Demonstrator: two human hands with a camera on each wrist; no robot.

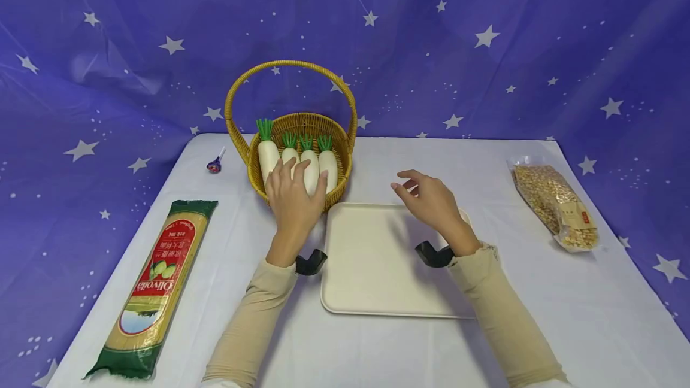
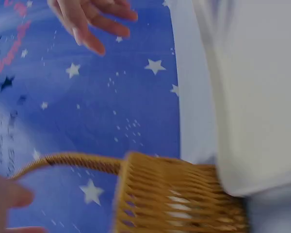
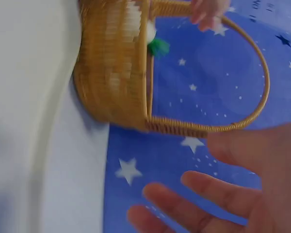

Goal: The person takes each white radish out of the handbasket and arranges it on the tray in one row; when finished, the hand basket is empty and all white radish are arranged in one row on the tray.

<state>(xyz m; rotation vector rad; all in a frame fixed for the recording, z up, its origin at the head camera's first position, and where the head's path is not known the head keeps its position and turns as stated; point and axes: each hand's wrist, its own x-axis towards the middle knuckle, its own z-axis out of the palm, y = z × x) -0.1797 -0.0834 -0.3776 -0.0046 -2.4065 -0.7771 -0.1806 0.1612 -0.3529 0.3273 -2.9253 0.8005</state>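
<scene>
Sleeved forearms lead to my left hand (image 1: 293, 196) resting, seemingly uncurled, on radishes (image 1: 309, 167) in the basket (image 1: 339, 136); I'd grip one mid-body while my right hand (image 1: 428, 199) hovers open above the tray (image 1: 372, 268).

From my remote seat I count four white radishes (image 1: 311, 169) in one wicker basket (image 1: 293, 126), one cream tray (image 1: 372, 268), one pasta packet (image 1: 156, 283), one bag of beans (image 1: 557, 202) and one lollipop (image 1: 215, 164).

A pasta packet (image 1: 153, 288), lollipop (image 1: 215, 164) and grain bag (image 1: 556, 206) lie apart.
</scene>
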